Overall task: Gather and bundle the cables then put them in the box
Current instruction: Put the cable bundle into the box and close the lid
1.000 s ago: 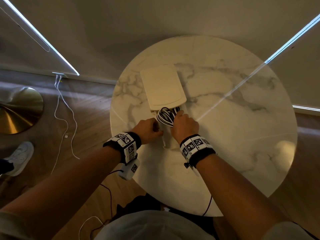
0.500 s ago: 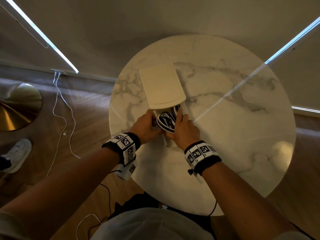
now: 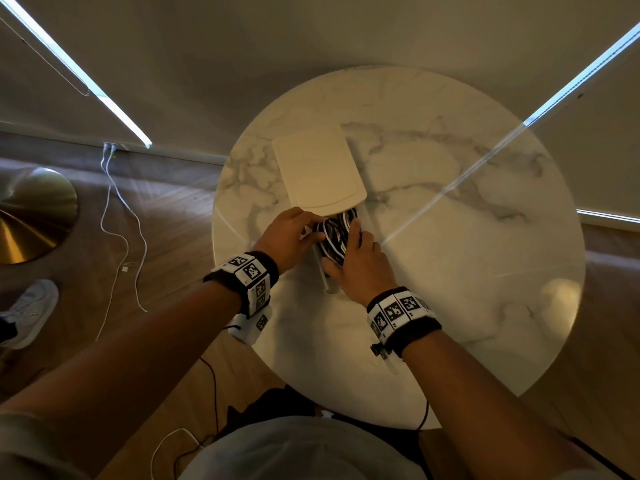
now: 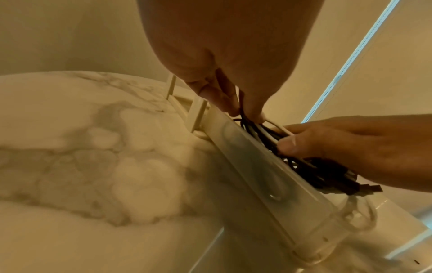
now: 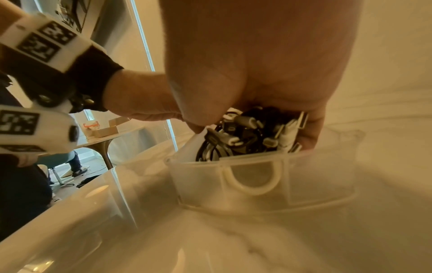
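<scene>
A bundle of black and white cables (image 3: pixel 334 237) sits in the open near end of a translucent plastic box (image 3: pixel 323 280) on the round marble table (image 3: pixel 467 271). The cream lid (image 3: pixel 318 171) covers the box's far part. My left hand (image 3: pixel 294 230) pinches the bundle's left side; in the left wrist view its fingertips (image 4: pixel 224 99) hold strands above the box wall (image 4: pixel 268 175). My right hand (image 3: pixel 360 265) grips the bundle from the near right, curled round the cables (image 5: pixel 245 133) with several plug ends showing above the box's end wall (image 5: pixel 257 181).
Wooden floor lies left of the table, with loose white cables (image 3: pixel 121 220), a brass lamp base (image 3: pixel 34 216) and a person's white shoe (image 3: pixel 27 310). The table's right half (image 3: pixel 485 323) is bare marble. Another table with small boxes (image 5: pixel 103 131) stands far off.
Both hands have carried the cable bundle forward and down, from above the box's near end into the box by the lid's edge. The lid has not moved.
</scene>
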`<action>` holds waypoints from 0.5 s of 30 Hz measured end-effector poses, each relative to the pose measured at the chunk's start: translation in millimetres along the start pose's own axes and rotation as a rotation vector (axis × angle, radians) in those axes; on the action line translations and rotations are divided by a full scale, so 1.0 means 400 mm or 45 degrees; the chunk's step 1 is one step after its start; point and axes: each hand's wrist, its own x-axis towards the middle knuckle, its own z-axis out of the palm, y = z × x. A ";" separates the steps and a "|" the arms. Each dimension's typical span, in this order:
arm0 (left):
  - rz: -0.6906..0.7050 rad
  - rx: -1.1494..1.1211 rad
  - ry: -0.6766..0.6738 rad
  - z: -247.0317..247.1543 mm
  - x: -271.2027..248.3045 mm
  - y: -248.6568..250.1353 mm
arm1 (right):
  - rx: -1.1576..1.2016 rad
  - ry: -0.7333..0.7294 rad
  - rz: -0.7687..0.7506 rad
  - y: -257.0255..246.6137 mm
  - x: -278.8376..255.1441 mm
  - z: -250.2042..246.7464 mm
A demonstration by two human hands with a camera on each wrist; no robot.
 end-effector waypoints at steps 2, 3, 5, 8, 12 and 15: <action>0.006 -0.004 0.048 0.006 0.003 -0.005 | 0.043 0.009 -0.051 0.013 -0.003 0.001; 0.006 -0.005 0.059 0.007 0.004 -0.008 | 0.057 0.004 -0.078 0.021 -0.003 0.002; 0.010 -0.010 0.052 0.010 0.002 -0.012 | 0.107 -0.033 -0.118 0.035 -0.001 0.000; 0.118 -0.023 0.032 0.019 -0.006 -0.013 | 0.197 -0.092 -0.106 0.050 0.011 -0.013; 0.250 -0.011 -0.041 0.021 -0.023 -0.020 | 0.199 -0.144 -0.091 0.054 0.030 -0.054; 0.253 0.047 -0.162 0.009 -0.031 -0.030 | 0.247 -0.203 -0.071 0.066 0.047 -0.080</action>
